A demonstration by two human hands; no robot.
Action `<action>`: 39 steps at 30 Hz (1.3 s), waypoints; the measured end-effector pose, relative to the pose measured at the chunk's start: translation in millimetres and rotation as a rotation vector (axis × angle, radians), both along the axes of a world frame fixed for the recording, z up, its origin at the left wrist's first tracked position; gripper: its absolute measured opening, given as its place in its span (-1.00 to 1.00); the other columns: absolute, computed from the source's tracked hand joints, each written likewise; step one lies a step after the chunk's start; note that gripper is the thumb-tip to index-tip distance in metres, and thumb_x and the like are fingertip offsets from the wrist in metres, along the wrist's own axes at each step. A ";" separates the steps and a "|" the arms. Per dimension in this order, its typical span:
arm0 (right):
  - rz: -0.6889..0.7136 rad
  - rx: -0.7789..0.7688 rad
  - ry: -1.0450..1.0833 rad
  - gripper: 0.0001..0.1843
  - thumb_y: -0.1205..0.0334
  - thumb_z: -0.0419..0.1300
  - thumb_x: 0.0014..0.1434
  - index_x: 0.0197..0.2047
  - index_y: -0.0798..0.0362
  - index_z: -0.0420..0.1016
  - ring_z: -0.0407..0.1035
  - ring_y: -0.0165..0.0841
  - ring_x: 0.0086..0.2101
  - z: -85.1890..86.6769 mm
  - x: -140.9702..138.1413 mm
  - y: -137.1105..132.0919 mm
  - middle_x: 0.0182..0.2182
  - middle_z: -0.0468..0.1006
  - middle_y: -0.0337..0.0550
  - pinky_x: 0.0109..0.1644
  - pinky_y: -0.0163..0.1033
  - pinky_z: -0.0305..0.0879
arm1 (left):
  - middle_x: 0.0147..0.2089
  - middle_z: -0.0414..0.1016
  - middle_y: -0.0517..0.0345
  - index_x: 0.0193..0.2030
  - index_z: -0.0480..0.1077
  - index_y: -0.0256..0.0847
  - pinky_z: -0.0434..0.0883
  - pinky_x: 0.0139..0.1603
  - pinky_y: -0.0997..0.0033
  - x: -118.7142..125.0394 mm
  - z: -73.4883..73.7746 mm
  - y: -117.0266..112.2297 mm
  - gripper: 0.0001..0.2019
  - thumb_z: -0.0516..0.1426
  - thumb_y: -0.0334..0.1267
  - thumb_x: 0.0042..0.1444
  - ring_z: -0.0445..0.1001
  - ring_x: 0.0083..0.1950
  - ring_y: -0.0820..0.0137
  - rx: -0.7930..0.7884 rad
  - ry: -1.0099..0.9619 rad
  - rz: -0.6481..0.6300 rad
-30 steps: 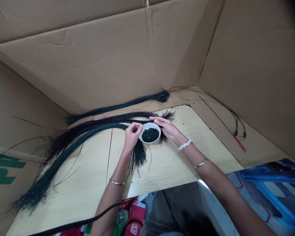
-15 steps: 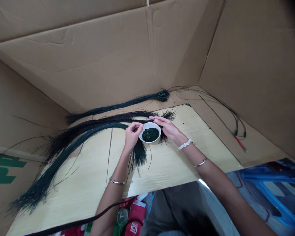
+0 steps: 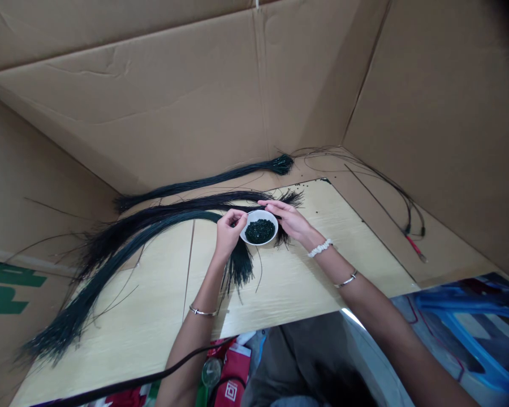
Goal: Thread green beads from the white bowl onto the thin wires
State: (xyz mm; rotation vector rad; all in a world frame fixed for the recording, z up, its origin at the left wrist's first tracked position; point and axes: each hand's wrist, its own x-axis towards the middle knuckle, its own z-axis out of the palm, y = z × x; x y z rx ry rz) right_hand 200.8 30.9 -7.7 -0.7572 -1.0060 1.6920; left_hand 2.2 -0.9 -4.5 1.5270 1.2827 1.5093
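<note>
A small white bowl (image 3: 249, 235) holding dark green beads (image 3: 259, 231) sits between my hands on a pale wood-grain board (image 3: 305, 282). My left hand (image 3: 229, 232) pinches at the bowl's left rim, apparently on a thin dark strand. My right hand (image 3: 290, 221) lies over the top rim, its fingers on dark strands; I cannot tell if they grip. Long bundles of dark green strands (image 3: 110, 271) sweep left from under my hands, and their tufted ends (image 3: 240, 268) hang below the bowl. Another bundle (image 3: 203, 185) lies farther back.
Cardboard walls (image 3: 152, 102) surround the board on three sides. Loose dark wires with a red-tipped lead (image 3: 415, 247) lie at the right. A black cable (image 3: 131, 381) crosses the near edge, above a red packet (image 3: 233, 373). Blue-patterned material (image 3: 462, 322) fills the near right.
My hands and the bowl stay almost still. The whole view has shifted only slightly.
</note>
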 end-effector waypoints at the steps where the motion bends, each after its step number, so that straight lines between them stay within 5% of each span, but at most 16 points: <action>1: 0.001 0.000 0.003 -0.62 0.03 0.52 -0.03 -0.12 -0.07 0.75 0.43 -0.38 -0.23 0.0 0.1 0.0 -0.17 0.71 -0.20 -0.07 -0.24 0.35 | -0.38 0.55 0.14 -0.34 0.52 -0.20 0.37 -0.26 0.40 -0.2 -0.3 0.1 -0.80 0.31 -0.11 0.10 0.46 -0.33 0.39 0.001 0.001 -0.002; 14: 0.003 0.022 -0.009 -0.58 0.01 0.53 -0.02 -0.07 -0.08 0.74 0.49 -0.33 -0.17 -6.3 1.1 2.9 -0.03 0.71 -0.16 0.01 -0.18 0.39 | -0.39 0.54 0.15 -0.35 0.52 -0.19 0.37 -0.26 0.39 -0.1 0.0 0.0 -0.80 0.31 -0.11 0.09 0.45 -0.33 0.39 0.001 0.010 -0.001; 25: -0.049 0.263 -0.143 -0.73 -0.03 0.45 0.11 -0.14 -0.12 0.76 0.39 -0.16 0.25 -4.2 7.2 5.4 0.11 0.66 -0.13 0.42 -0.01 0.18 | -0.38 0.55 0.14 -0.35 0.53 -0.19 0.36 -0.26 0.39 -0.3 2.8 -0.6 -0.82 0.31 -0.13 0.07 0.45 -0.34 0.39 -0.003 0.009 -0.014; 39: -0.035 0.394 -0.183 -0.77 0.00 0.46 0.11 -0.19 -0.12 0.76 0.43 -0.14 0.24 -3.6 10.6 8.0 0.11 0.66 -0.16 0.42 0.03 0.22 | -0.38 0.54 0.16 -0.36 0.53 -0.22 0.34 -0.27 0.42 -2.8 1.8 1.1 -0.81 0.32 -0.13 0.06 0.42 -0.36 0.43 -0.044 -0.060 -0.063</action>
